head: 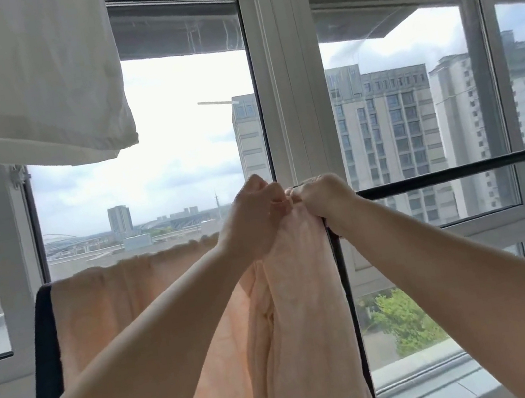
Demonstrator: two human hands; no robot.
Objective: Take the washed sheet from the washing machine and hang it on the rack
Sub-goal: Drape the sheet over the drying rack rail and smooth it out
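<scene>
Head view: left hand (257,206) and right hand (318,198), fingers curled tight, both grip bunched peach sheet (301,296) at black rack bar (457,170), rest of sheet draped over bar to the left, white cloth (22,82) hanging upper left, window (412,104) behind.

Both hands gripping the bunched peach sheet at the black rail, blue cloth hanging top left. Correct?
Not quite: the head view shows the cloth hanging top left is white, not blue. The rest holds: the left hand and right hand both grip the bunched peach sheet at the black rail.
</scene>
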